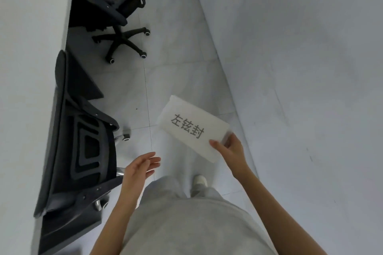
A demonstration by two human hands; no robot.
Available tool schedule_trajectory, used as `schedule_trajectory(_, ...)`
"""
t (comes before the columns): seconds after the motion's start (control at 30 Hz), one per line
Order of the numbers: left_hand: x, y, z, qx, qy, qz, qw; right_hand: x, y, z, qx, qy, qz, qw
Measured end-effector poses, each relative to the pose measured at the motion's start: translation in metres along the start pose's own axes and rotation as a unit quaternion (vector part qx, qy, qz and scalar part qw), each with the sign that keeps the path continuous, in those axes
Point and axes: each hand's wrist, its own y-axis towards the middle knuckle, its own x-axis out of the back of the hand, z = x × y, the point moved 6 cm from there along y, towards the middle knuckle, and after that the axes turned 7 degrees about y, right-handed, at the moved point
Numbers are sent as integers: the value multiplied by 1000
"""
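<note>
Head view: right hand (228, 149) holds a printed white sheet (192, 128) in the air; left hand (141, 168) is free.

The white sheet hangs above the floor (176, 58), ahead of the person's body, its long axis running from far-left to near-right. The right hand pinches the near-right end between thumb and fingers. The left hand is relaxed with straight fingers and holds nothing. It lies below and to the left, apart from the sheet and facing its long near edge, so it looks best placed to take the free far-left end.
</note>
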Motion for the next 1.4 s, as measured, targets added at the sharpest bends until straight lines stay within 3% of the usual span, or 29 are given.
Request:
schedule_trajectory(0.17,-11,59,-33,36,-36,-63,997,-32,114,73,49,19,46,998)
schedule_trajectory(0.37,-15,183,-100,28,-75,-113,990,-71,244,99,36,45,57,997)
schedule_trajectory(0.67,3,400,-295,-85,-10,-80,993,-84,409,165,35,-55,23,998)
schedule_trajectory(0.83,27,484,-363,-109,-15,-118,987,-136,507,205,40,-77,60,994)
schedule_trajectory(1.07,86,558,-357,-8,-122,-258,958,-297,653,261,62,-142,252,955)
schedule_trajectory(1.23,139,557,-348,51,-244,-416,875,-458,702,323,38,-137,477,867)
schedule_trajectory(1.4,189,549,-340,59,-286,-529,797,-597,699,347,39,-128,598,790)
